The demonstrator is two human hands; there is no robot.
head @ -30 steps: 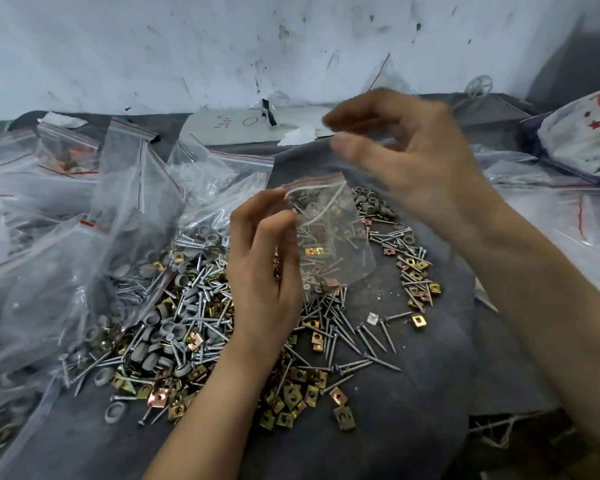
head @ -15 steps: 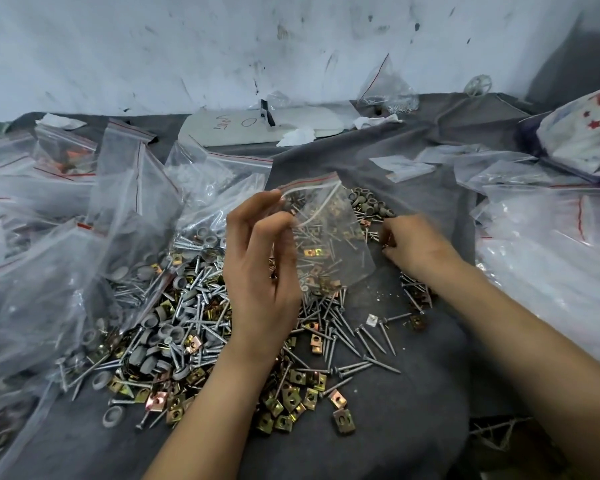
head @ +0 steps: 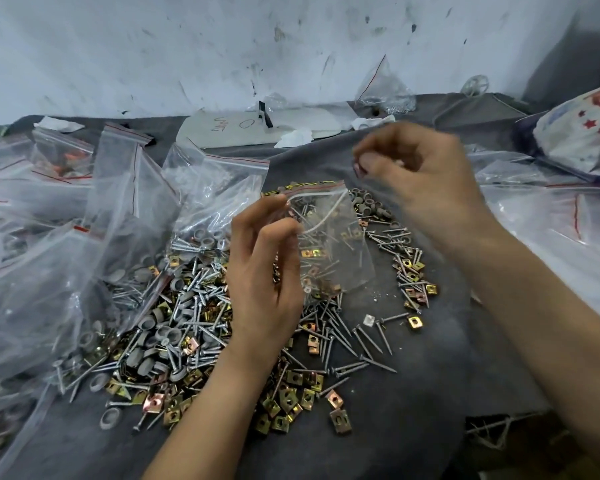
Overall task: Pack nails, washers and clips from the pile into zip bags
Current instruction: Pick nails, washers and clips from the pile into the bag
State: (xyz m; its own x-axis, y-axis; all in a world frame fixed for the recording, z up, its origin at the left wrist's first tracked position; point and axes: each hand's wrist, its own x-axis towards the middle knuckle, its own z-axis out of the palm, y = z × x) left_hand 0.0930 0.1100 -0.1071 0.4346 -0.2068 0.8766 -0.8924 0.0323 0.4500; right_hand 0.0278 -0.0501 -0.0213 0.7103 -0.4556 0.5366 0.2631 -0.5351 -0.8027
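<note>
Looks down onto a dark grey, cloth-covered surface [head: 413, 427] set against a scuffed white wall. Shows the left hand [head: 264, 282] upright over the middle of the surface, thumb and curled fingers pinching the left edge of a small clear zip bag [head: 329, 244] just under its red-lined mouth. Inside the bag's lower part: a few nails and brass-coloured clips. Shows the right hand [head: 420, 181] higher, up and to the right of the bag's mouth and apart from it, motion-blurred, fingers curled with thumb close against the fingertips; impossible to tell whether pinching anything. Beneath and around the left hand, spread flat on the surface: the pile [head: 187, 317] of silver nails [head: 364, 336], grey washers [head: 160, 334] and square clips [head: 291, 400], thickest at left, thinning toward the right, with a looser strip of nails and clips right of the bag. At far left, overlapping the pile's edge: larger zip bags [head: 49, 254], clear with red lines, some with hardware inside. At the back, lying flat near the wall: a white card [head: 257, 128] with handwriting. At far right: more clear plastic and a star-printed bag [head: 586, 133].
</note>
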